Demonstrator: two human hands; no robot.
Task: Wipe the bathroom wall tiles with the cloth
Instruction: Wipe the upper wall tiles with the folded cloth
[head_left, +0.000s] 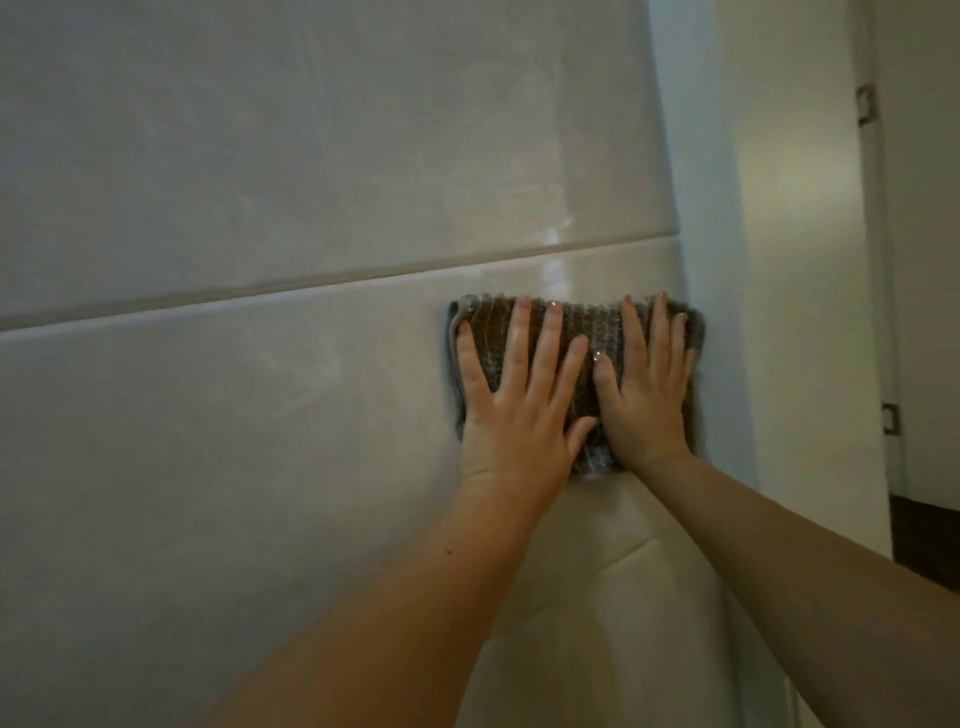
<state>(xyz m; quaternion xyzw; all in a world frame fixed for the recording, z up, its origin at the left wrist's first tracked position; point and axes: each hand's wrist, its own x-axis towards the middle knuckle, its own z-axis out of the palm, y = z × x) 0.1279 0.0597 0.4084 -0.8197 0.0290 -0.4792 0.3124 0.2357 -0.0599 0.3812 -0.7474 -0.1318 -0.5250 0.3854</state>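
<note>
A grey-brown ribbed cloth (597, 322) lies flat against the glossy white wall tiles (218, 415), just below a horizontal grout line (311, 275) and near the tiles' right edge. My left hand (514, 400) presses on the cloth's left half, fingers spread and pointing up. My right hand (647, 389) presses on the right half in the same way. Both palms are flat on the cloth; neither hand curls around it. Faint streaks show on the tile to the left of the cloth.
The tiled wall ends at a vertical edge (680, 249) right of the cloth, where a plain white wall (789, 260) continues. A door frame with metal hinges (865, 106) stands at the far right. A lower grout line (623, 558) runs between my forearms.
</note>
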